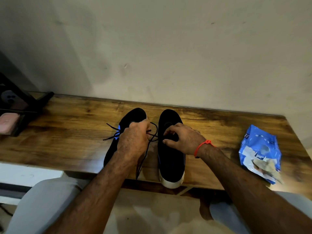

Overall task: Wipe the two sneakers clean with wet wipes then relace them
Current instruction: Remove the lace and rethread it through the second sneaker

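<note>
Two black knit sneakers sit side by side, mid-counter (67, 132). The left hand (133, 141) pinches the thin, limp black lace (152, 132) over the left sneaker (133, 115); the right hand (184, 139) curls onto the right sneaker (170, 159), grip partly hidden. Lace is light, floppy; best held near its stiff tip.

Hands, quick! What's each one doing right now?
Left hand: pinching the black lace over the left sneaker.
Right hand: fingers curled on the right sneaker.
</note>
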Demonstrator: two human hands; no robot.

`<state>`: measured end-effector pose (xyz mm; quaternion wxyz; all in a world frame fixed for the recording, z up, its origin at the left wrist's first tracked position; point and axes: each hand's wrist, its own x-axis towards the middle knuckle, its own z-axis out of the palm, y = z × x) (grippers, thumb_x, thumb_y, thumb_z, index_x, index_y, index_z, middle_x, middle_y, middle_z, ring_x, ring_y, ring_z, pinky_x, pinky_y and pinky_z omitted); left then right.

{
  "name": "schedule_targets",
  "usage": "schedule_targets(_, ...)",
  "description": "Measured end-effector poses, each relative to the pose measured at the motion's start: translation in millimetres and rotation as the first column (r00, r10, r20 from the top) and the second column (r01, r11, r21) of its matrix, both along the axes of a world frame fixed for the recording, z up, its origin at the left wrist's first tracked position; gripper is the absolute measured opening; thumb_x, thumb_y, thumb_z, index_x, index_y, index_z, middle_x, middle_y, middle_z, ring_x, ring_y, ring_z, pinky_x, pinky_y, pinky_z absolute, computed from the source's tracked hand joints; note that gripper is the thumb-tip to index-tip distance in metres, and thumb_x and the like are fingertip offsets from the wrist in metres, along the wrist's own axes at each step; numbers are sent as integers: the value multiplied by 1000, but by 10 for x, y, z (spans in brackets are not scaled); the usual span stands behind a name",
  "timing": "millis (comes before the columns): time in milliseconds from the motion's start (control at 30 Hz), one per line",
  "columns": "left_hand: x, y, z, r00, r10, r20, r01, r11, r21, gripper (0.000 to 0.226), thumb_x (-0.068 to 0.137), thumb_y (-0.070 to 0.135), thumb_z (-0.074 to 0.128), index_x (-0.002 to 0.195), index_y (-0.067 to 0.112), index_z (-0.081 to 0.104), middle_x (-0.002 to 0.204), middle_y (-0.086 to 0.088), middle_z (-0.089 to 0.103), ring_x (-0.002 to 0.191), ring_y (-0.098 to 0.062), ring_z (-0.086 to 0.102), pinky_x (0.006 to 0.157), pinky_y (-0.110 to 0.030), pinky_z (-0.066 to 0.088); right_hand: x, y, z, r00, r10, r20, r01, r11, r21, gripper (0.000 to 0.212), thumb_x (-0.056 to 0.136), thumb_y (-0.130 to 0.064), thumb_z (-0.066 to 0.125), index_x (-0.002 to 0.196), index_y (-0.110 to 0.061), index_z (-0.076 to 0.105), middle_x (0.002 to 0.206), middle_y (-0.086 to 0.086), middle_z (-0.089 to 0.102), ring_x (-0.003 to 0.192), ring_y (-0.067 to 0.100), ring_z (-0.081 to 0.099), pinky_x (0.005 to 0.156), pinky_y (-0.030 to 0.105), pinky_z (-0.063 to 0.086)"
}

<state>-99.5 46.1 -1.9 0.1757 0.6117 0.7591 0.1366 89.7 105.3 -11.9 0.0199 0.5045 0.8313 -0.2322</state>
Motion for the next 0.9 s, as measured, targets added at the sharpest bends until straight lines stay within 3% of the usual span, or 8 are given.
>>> schedule_targets(100,9,-3,-22,1000,-11,1,11,978,-209,18,95,38,67,97,24,55,103,-4,61,86,-22,64,75,-42,60,14,-1,-24,1000,-1,-28,0,999,-33,38,89,-61,56,122,-42,55,125,-9,50,118,17,49,98,50,45)
schedule_targets(167,58,-19,-25,983,70,170,-3,931,-364,30,100,49,58,94,19,57,89,-8,69,68,-20,70,60,-34,60,38,6,-27,996,-1,-84,-6,997,-82,36,91,-57,56,123,-40,58,124,-6,52,117,18,51,97,46,47)
schedule_targets(233,54,-27,-73,894,241,377,-29,872,-488,20,106,41,48,106,23,58,79,-13,70,51,-20,70,46,-30,55,67,22,-8,978,-52,-202,23,989,-144,31,98,-44,53,126,-33,60,125,-3,58,118,17,53,98,35,46)
schedule_targets(333,37,-52,-232,835,364,413,-85,826,-557,21,109,19,46,127,24,54,76,-17,69,55,-26,72,38,-27,51,124,52,4,890,-261,-373,176,953,-246,28,105,-23,43,126,-26,61,112,-2,68,109,18,61,94,36,50)
schedule_targets(467,214,-86,-288,967,186,176,-86,884,-459,58,103,5,50,152,19,22,97,-24,68,52,-25,72,47,-35,60,189,109,-27,821,-390,-417,299,916,-268,38,100,0,37,119,-19,64,92,-3,71,100,11,63,96,33,50)
schedule_targets(667,191,-49,-408,992,119,30,-98,917,-387,9,100,12,58,109,13,59,85,-12,70,65,-25,74,61,-41,64,204,103,12,826,-356,-436,298,934,-198,23,99,-9,52,111,-19,69,100,-4,71,103,9,61,88,22,45)
schedule_targets(800,185,26,-268,996,74,-55,-81,985,-153,15,97,30,67,99,16,70,103,-3,59,84,-19,64,73,-39,61,173,74,52,874,-250,-418,224,968,-111,19,98,-23,60,113,-21,71,107,-8,69,104,7,60,91,26,50)
schedule_targets(900,196,-22,48,996,36,-85,-25,992,120,23,95,46,66,97,25,73,97,8,57,82,-9,57,63,-26,46,149,60,107,865,-173,-471,149,985,-88,19,97,-29,62,112,-23,72,106,-10,70,102,4,62,93,31,53)
